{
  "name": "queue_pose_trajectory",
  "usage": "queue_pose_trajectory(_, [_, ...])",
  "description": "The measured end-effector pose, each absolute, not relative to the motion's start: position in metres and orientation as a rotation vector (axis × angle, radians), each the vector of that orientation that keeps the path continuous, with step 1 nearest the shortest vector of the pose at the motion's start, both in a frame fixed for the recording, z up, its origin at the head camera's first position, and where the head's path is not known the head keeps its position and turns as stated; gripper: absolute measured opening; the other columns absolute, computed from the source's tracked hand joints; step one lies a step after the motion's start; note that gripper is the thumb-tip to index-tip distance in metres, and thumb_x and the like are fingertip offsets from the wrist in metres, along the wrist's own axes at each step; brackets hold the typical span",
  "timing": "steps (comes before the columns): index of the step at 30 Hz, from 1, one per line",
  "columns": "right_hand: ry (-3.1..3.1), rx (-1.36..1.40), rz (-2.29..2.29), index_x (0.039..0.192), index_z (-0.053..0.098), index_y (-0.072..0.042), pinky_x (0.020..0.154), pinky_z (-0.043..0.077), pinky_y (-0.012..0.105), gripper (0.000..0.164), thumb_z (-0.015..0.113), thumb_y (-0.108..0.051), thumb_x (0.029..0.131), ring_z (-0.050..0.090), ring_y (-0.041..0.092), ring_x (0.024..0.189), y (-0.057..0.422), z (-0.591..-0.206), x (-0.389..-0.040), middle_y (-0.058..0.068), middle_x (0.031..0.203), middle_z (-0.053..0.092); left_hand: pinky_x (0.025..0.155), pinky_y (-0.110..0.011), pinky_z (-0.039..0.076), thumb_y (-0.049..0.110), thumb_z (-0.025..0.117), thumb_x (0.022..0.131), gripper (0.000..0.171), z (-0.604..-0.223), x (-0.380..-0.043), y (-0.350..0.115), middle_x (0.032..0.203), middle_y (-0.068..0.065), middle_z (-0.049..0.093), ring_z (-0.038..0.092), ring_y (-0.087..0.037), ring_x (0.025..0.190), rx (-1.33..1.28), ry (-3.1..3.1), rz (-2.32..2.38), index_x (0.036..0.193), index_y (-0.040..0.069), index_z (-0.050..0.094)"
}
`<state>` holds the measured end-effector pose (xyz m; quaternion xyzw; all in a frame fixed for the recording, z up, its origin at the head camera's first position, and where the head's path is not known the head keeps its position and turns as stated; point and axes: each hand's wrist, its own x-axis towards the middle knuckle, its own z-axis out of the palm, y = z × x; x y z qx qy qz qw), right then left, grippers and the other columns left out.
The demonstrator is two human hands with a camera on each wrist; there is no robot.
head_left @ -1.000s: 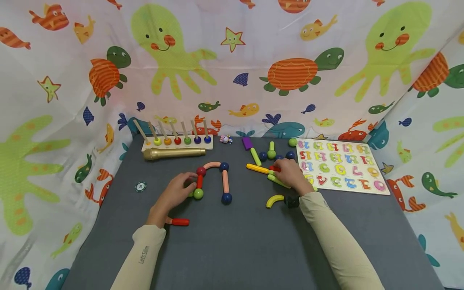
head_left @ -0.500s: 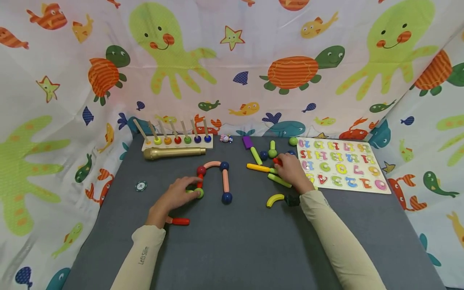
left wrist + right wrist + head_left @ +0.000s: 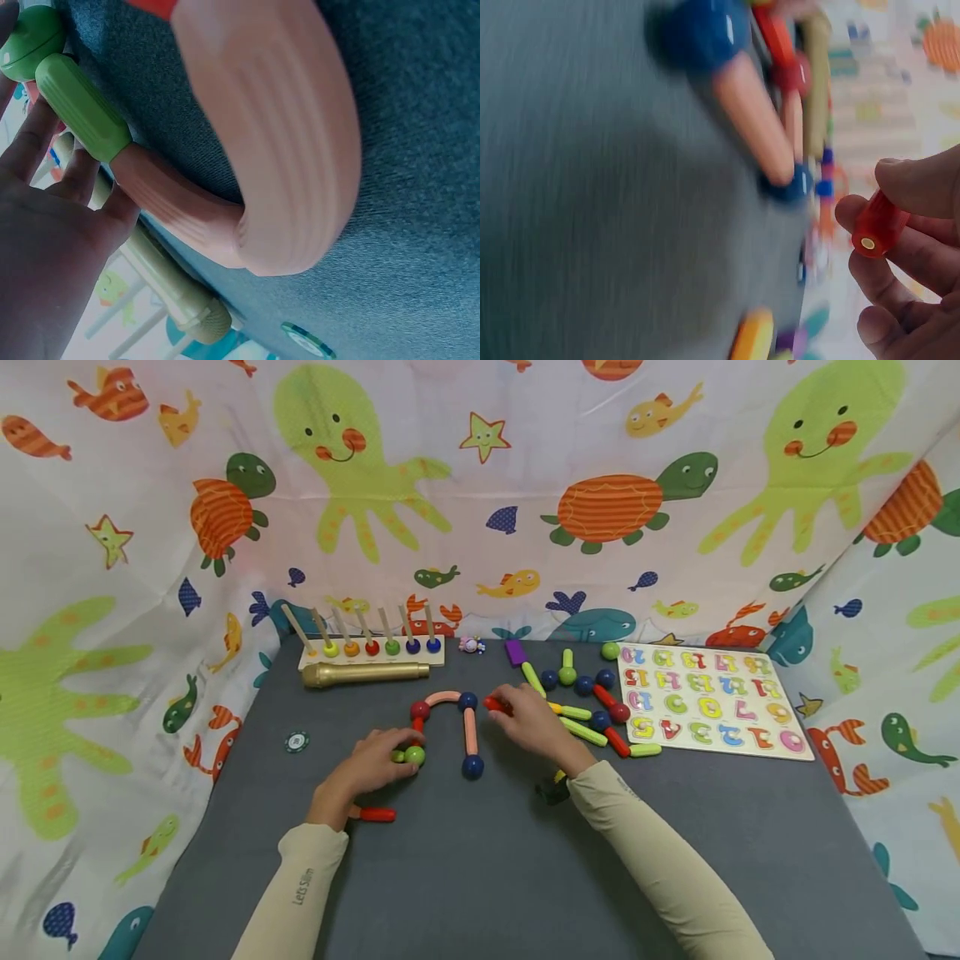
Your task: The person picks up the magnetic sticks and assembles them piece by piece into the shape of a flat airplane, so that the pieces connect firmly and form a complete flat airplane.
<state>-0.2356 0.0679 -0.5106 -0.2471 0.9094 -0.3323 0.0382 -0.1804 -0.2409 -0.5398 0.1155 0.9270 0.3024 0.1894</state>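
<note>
My left hand (image 3: 371,767) holds a green ball (image 3: 415,756) between thumb and fingers, at the near end of a joined chain. In the left wrist view a green stick (image 3: 82,105) joins that ball to curved peach pieces (image 3: 277,142). The chain in the head view goes on through a dark red ball (image 3: 420,710), a peach arc (image 3: 442,697), a blue ball (image 3: 468,701) and a straight peach stick (image 3: 471,731) to another blue ball (image 3: 472,767). Just right of it, my right hand (image 3: 536,727) pinches a short red stick (image 3: 881,225) with a magnetic-looking tip.
Loose sticks and balls, including a green stick (image 3: 583,732), lie by the number board (image 3: 716,702) at right. A gold microphone (image 3: 366,673) and pegged board (image 3: 371,652) stand at back left. A round chip (image 3: 297,742) lies at left.
My right hand has lifted the red stick from the loose pieces and brought it left, beside the joined chain. The left hand stays at the green ball, its fingers now closer about it.
</note>
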Motion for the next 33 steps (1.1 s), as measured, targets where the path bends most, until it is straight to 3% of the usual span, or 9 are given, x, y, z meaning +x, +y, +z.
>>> queue_pose_trajectory(6, [2.659,-0.887,-1.034,0.12,0.07,-0.005,0.08,0.048,0.04,0.02,0.075,-0.014,0.103,0.054,0.025,0.093,0.028,-0.508,-0.222,0.005,0.098,0.069,0.1,-0.064,0.032,0.018,0.079,0.099,0.035,-0.544,-0.18,-0.239,0.125,-0.004,0.068,0.051,-0.034,0.115,0.35,2.625,0.906,0.131,0.017,0.065])
queue_pose_trajectory(12, [2.643,-1.028,-0.89,0.112,0.072,-0.008,0.085,0.048,0.041,0.015,0.077,-0.014,0.101,0.056,0.024,0.091,0.002,-0.517,-0.218,0.002,0.096,0.07,0.101,-0.062,0.031,0.02,0.081,0.098,0.032,-0.546,-0.18,-0.238,0.113,-0.002,0.066,0.05,-0.031,0.112,0.295,2.614,0.936,0.124,0.017,0.063])
queue_pose_trajectory(23, [2.706,-1.247,-0.513,0.095,0.073,-0.012,0.082,0.035,0.04,0.011,0.081,-0.021,0.098,0.051,0.023,0.08,-0.021,-0.534,-0.212,-0.005,0.073,0.059,0.099,-0.063,0.031,0.021,0.081,0.098,0.032,-0.542,-0.177,-0.241,0.11,-0.003,0.066,0.05,-0.033,0.111,0.31,2.62,0.949,0.123,0.016,0.062])
queue_pose_trajectory(33, [2.71,-1.209,-0.47,0.102,0.077,-0.014,0.088,0.039,0.043,0.011,0.081,-0.023,0.098,0.052,0.023,0.087,-0.025,-0.537,-0.211,-0.003,0.077,0.067,0.099,-0.063,0.031,0.021,0.079,0.099,0.031,-0.544,-0.177,-0.245,0.111,-0.003,0.065,0.05,-0.033,0.111,0.3,2.634,0.943,0.124,0.016,0.061])
